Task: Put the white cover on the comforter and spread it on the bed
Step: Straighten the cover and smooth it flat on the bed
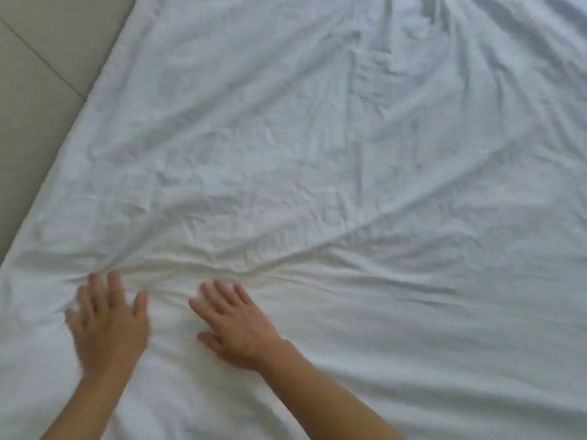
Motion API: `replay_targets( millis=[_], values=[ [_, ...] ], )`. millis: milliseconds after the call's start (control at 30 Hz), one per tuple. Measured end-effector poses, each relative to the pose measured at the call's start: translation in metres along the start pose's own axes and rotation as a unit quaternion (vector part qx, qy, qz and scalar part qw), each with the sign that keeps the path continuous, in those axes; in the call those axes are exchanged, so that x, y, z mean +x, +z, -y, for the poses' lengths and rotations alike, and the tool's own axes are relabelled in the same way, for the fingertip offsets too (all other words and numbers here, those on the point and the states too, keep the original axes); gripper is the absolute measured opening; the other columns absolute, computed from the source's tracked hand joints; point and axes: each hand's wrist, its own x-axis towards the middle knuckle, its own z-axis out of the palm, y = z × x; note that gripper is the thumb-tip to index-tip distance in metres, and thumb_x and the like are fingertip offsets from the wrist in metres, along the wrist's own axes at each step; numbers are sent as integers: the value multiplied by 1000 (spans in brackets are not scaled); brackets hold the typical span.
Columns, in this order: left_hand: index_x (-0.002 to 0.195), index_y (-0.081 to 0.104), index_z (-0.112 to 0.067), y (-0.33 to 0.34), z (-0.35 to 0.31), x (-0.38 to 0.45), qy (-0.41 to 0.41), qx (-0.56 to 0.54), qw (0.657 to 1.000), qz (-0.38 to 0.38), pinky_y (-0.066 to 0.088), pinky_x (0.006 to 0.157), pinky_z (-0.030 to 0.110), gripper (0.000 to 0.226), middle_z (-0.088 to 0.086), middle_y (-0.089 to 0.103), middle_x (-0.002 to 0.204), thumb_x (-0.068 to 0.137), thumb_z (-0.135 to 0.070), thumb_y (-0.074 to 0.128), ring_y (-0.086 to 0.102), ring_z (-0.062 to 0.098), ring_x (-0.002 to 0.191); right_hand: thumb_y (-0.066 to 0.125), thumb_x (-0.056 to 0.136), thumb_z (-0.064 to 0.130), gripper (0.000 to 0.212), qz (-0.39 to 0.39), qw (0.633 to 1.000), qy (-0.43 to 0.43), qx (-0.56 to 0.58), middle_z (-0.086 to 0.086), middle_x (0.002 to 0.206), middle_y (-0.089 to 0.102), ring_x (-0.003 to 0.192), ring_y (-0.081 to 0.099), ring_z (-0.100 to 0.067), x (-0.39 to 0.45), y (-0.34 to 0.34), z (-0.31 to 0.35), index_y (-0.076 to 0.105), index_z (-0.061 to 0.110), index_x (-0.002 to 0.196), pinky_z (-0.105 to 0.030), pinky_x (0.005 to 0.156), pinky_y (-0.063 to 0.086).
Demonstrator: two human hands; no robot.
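The cover [317, 169] is white woven cloth, matt, finely creased all over, with deeper soft folds bunched in the lower left of the frame and long shallow wrinkles running to the upper right. In the upper left corner the floor [35, 90] looks like smooth beige tile with a dull sheen, crossed by thin dark grout lines.

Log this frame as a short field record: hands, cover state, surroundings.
left hand: flat on the white cover, fingers straight, blurred
right hand: flat on the cover, fingers spread, beside the left
cover state: spread out, creased; a ridge of wrinkles just beyond the fingertips
floor: pale tiles, upper left
comforter: not separately visible
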Motion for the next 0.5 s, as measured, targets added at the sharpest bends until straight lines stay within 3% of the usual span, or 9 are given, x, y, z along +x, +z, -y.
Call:
replay_targets(
  millis=[100, 200, 267, 367, 433, 500],
  values=[
    [137, 39, 6, -10, -42, 8, -12, -46, 999, -25, 23, 104, 67, 70, 38, 29, 143, 89, -44, 30, 27, 54, 133, 43, 95, 33, 54, -174, 982, 63, -36, -11, 156, 28, 145, 21, -30, -19, -40, -63, 34, 20, 146, -48, 118, 19],
    [136, 43, 6, -11, -134, 16, 151, -63, 984, -64, 24, 107, 62, 67, 37, 30, 145, 95, -45, 28, 29, 50, 134, 41, 92, 35, 55, -300, 919, 250, -61, -15, 149, 40, 138, 33, -32, -62, -96, -174, 36, 18, 144, -47, 111, 26],
    [138, 42, 1, -11, -221, 22, 278, -88, 954, -64, 23, 110, 56, 66, 33, 32, 147, 101, -48, 21, 31, 46, 136, 37, 92, 38, 57, -313, 866, 387, -47, -20, 147, 41, 134, 39, -37, -99, -130, -251, 38, 12, 143, -50, 108, 29],
    [143, 37, -11, -8, -358, 34, 416, -100, 900, -79, 21, 113, 52, 57, 26, 33, 150, 97, -44, 33, 28, 38, 139, 25, 89, 47, 71, -299, 791, 534, -13, -23, 151, 33, 137, 33, -41, -151, -163, -339, 34, 7, 147, -55, 110, 27],
    [146, 38, -18, -14, -428, 46, 461, -71, 881, -82, 19, 116, 52, 57, 23, 29, 153, 95, -43, 37, 25, 36, 143, 19, 88, 50, 75, -272, 764, 585, -7, -19, 157, 21, 143, 20, -38, -167, -167, -372, 24, 10, 151, -52, 115, 18],
    [153, 23, -24, -17, -461, 79, 450, -35, 892, -28, 4, 119, 50, 59, 16, 10, 161, 99, -46, 33, 7, 31, 149, 16, 88, 48, 75, -259, 759, 598, -10, -20, 158, 17, 144, 17, -37, -156, -166, -390, 22, 10, 152, -52, 115, 16]
  ],
)
